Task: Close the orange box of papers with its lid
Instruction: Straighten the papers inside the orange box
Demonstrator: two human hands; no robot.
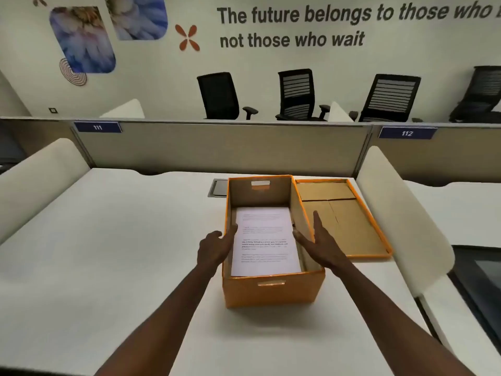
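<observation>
My left hand (pixel 215 246) and right hand (pixel 315 241), open and holding nothing, flank the papers (pixel 267 240) inside the orange box (pixel 273 291), apparently squaring them, while the lid (pixel 344 213) waits upturned alongside, right.

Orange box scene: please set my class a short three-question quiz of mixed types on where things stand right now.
1. True or false: the lid already covers the orange box.
2. On which side of the box does the lid lie, as the person sees it? A) left B) right C) behind
3. What lies inside the box?

Key
1. False: the lid lies upside down on the white desk.
2. B, beside the box.
3. A stack of printed papers, between the open left hand and right hand.
</observation>
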